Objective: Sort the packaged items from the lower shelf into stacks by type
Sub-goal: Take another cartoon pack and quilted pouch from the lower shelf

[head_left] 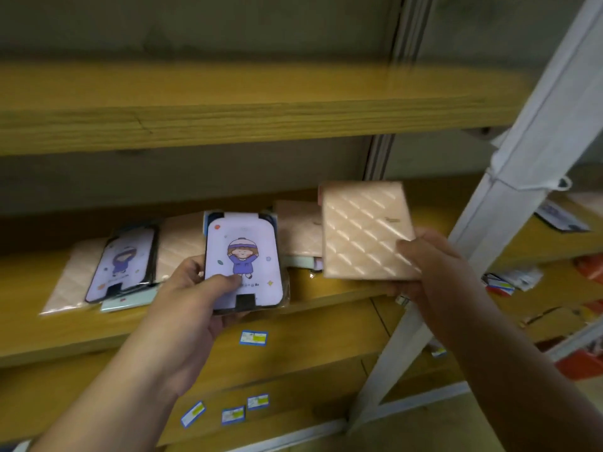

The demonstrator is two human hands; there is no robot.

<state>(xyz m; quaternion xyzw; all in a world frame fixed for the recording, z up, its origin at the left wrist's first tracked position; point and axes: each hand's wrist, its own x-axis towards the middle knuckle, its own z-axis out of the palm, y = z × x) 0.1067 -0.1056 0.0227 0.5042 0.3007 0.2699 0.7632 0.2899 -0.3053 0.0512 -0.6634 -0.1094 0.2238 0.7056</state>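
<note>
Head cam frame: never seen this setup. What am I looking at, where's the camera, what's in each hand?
There is no machine here: a person works with two bare hands, and the single wide-angle camera sits on their head, looking forward and down. The left hand holds a lilac packaged item printed with a cartoon girl. The right hand holds a pink quilted packaged item. Behind them, on the wooden lower shelf, lie more of both kinds: another cartoon item resting on a pale quilted one at the left, and more pink quilted packs in the middle. Small blue-edged labels are stuck on the board below.
</note>
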